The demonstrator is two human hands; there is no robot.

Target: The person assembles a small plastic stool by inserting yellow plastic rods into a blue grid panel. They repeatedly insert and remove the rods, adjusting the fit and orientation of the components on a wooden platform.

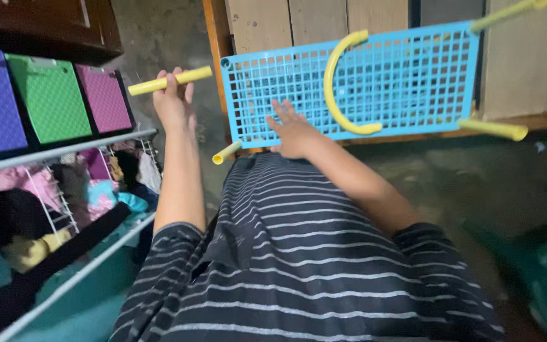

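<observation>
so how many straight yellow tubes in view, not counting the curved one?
4. One in the left hand, yellow tube. Three on the blue grid shelf: near-left corner, top-right corner, lower-right corner. The corner by the held tube shows none; more may be hidden.

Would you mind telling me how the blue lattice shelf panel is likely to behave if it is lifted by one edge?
The blue shelf panel looks like thin open-grid plastic, so probably light. Its span may flex slightly. The yellow tubes at its corners could snag. The right hand rests on its near edge.
</observation>
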